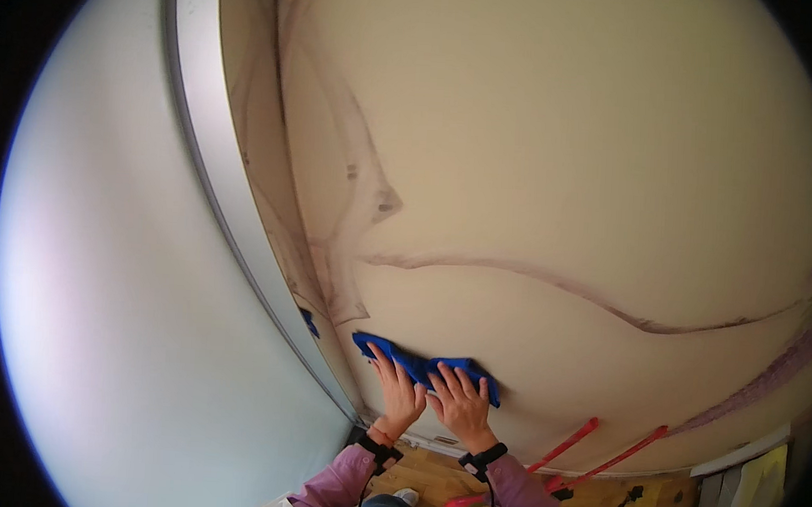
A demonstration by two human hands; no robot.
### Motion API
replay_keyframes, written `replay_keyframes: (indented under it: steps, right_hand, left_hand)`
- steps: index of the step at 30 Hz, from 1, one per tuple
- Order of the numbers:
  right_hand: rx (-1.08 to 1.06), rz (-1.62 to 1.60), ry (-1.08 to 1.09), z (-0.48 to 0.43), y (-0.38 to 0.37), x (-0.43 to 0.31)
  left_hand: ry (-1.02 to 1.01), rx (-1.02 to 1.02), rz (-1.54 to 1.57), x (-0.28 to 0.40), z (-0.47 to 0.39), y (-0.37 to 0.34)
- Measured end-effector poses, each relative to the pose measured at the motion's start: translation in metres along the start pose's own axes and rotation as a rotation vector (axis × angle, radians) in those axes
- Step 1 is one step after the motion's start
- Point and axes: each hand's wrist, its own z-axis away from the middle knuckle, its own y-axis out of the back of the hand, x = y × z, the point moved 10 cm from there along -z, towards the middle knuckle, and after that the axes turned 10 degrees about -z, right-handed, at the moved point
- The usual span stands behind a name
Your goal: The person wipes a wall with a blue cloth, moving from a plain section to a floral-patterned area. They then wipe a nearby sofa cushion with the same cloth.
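A folded blue cloth (422, 369) lies flat against a cream wall (590, 160) low in front of me. My left hand (397, 391) presses on the cloth's left part with spread fingers. Just right of it, my right hand (462, 399) rests on the cloth's right part, its fingers also apart. Both palms face the wall, and the cloth sits between them and the surface. Dark strap bands with cables are on both wrists. Brownish and purple painted lines run across the wall above the cloth.
A large pale panel with a metal edge frame (241, 245) stands at the left. Red poles (615, 459) lean against the wall at the lower right. Below are a wooden floor (613, 502) with dark stains, a white baseboard and a wall outlet (445, 440).
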Motion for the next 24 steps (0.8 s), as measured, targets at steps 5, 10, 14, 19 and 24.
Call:
replay_keyframes:
  steps: [5, 10, 14, 19, 24]
  right_hand:
    - [0.266, 0.018, -0.121, -0.074, 0.131, 0.016]
    - [0.377, 0.009, -0.299, -0.089, 0.194, 0.028]
    - [0.379, 0.057, -0.193, -0.059, 0.161, 0.003]
    - [0.216, 0.103, -0.182, 0.028, 0.089, 0.008]
    - [0.238, -0.003, -0.275, 0.022, 0.099, 0.025]
  left_hand:
    - [-0.078, 0.429, -0.106, 0.081, -0.104, 0.125]
    - [-0.161, 0.369, -0.326, 0.14, -0.125, 0.159]
    - [-0.287, 0.203, -0.35, 0.129, -0.09, 0.133]
    - [-0.443, 0.087, -0.411, 0.105, 0.002, 0.047]
    - [-0.28, 0.087, -0.227, 0.109, -0.025, 0.052]
